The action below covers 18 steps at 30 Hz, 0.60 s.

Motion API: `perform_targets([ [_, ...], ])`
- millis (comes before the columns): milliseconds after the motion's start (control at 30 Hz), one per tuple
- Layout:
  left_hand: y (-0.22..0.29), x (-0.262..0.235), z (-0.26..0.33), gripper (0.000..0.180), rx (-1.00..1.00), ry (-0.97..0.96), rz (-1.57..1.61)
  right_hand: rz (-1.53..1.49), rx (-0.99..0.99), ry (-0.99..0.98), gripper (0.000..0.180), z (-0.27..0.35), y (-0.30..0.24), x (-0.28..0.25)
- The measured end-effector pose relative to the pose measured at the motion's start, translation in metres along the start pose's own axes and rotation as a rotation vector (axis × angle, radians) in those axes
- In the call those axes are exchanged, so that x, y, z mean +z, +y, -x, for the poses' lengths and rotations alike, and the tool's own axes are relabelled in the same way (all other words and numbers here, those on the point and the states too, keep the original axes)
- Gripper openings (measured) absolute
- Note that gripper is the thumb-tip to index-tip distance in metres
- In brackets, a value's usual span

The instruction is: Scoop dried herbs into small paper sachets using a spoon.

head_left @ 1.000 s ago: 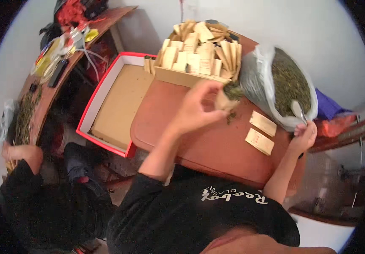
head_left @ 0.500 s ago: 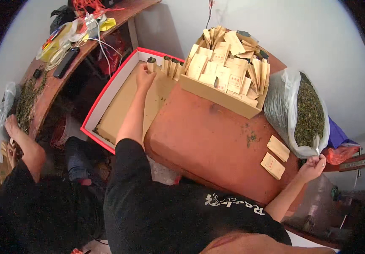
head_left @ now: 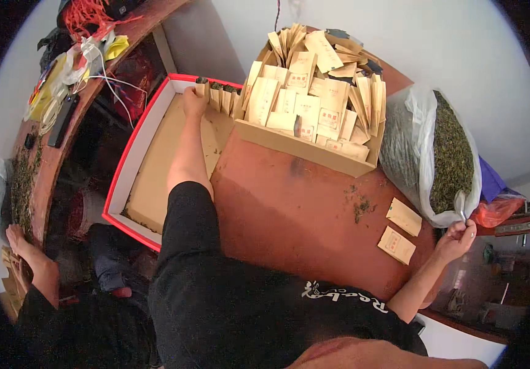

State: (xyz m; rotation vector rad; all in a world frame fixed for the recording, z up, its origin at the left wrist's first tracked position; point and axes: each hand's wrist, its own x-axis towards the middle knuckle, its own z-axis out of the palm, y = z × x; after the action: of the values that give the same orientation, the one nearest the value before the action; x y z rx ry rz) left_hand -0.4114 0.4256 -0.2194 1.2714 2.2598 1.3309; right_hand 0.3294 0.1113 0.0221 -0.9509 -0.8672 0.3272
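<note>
My left hand (head_left: pixel 195 103) reaches into the far end of a shallow red-rimmed box (head_left: pixel 131 144). Its fingers are closed on a small open-topped brown paper packet (head_left: pixel 201 90) with dark leaf showing at the mouth. Similar filled packets (head_left: pixel 220 98) stand upright in a row beside it. At the right, my right hand (head_left: pixel 455 240) pinches the thin silvery handle of what looks like a spoon (head_left: pixel 463 209), at the near edge of a clear plastic bag (head_left: pixel 427 147) full of dried green leaf (head_left: pixel 452 154). Two flat paper packets (head_left: pixel 396 245) lie left of that hand.
A cardboard carton (head_left: pixel 308 144) heaped with paper packets stands mid-table. Leaf crumbs (head_left: pixel 360 204) dot the reddish table (head_left: pixel 289 215). Blue and red bags (head_left: pixel 495 197) lie behind the plastic bag. On my left, another person's arm (head_left: pixel 40 264) is near a cluttered curved bench (head_left: pixel 62 129).
The whole view has shifted, moving the box and carton leftward in the picture. My left hand still holds the packet, now closer to the row. My right hand stays by the leaf bag.
</note>
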Motion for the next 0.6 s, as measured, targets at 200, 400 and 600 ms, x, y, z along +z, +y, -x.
perform_targets([
  [200, 0.026, 0.003, 0.021, 0.057, -0.008, -0.042, -0.025, -0.011, -0.004, -0.07, 0.031, 0.002, -0.004, -0.003],
  [400, 0.022, -0.03, 0.033, 0.068, -0.049, -0.106, 0.046, -0.013, -0.029, 0.062, 0.028, 0.003, -0.007, -0.001],
  [600, 0.071, -0.077, 0.075, 0.061, -0.236, -0.251, 0.616, 0.212, -0.102, 0.154, 0.026, 0.008, -0.009, 0.014],
])
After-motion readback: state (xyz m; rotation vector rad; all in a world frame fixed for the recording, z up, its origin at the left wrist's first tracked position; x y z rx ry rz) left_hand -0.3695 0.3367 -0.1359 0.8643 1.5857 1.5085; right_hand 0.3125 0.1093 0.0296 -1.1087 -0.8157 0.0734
